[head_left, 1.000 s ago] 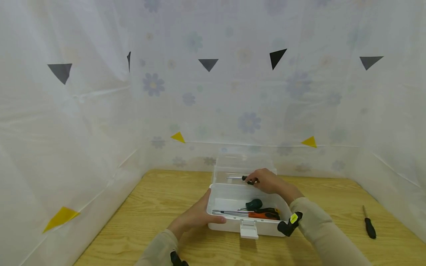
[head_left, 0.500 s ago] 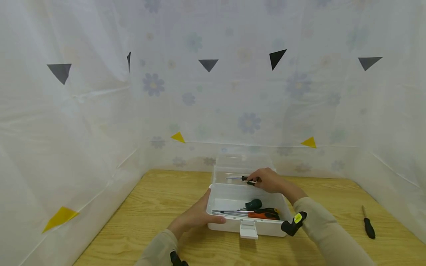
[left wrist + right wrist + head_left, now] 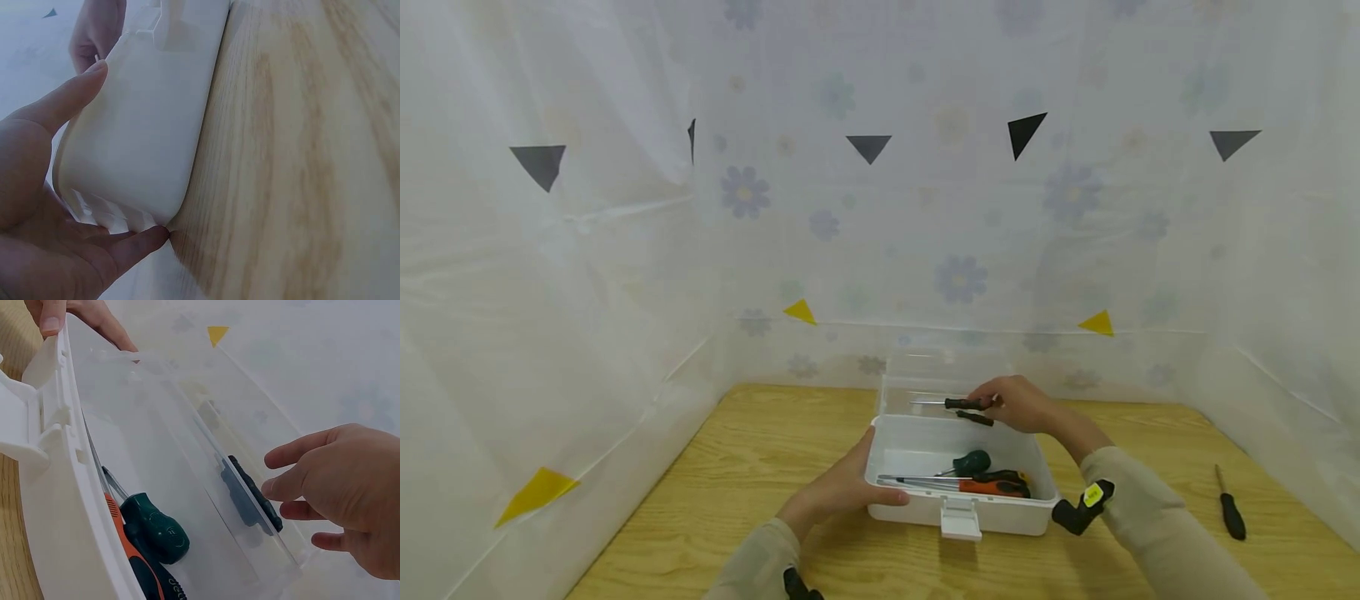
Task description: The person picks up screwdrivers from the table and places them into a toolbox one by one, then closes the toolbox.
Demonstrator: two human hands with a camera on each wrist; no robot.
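Wooden worktop [image 3: 760, 467]: one box [image 3: 955, 508], steadied by left hand [image 3: 842, 487], fingers flat; three screwdrivers [image 3: 981, 475] inside; right hand [image 3: 1018, 404], fingers loose, beside fourth [image 3: 962, 403]; fifth [image 3: 1228, 504] apart.

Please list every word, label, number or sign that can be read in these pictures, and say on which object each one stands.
No text can be read.
Yellow tag on the right wrist camera: dark marks, too small to read.
Black handle of a screwdriver in the white box: pale lettering, cut off and blurred.
Green handle: a small embossed mark, unreadable.
Triangles on the curtain: plain, no writing.
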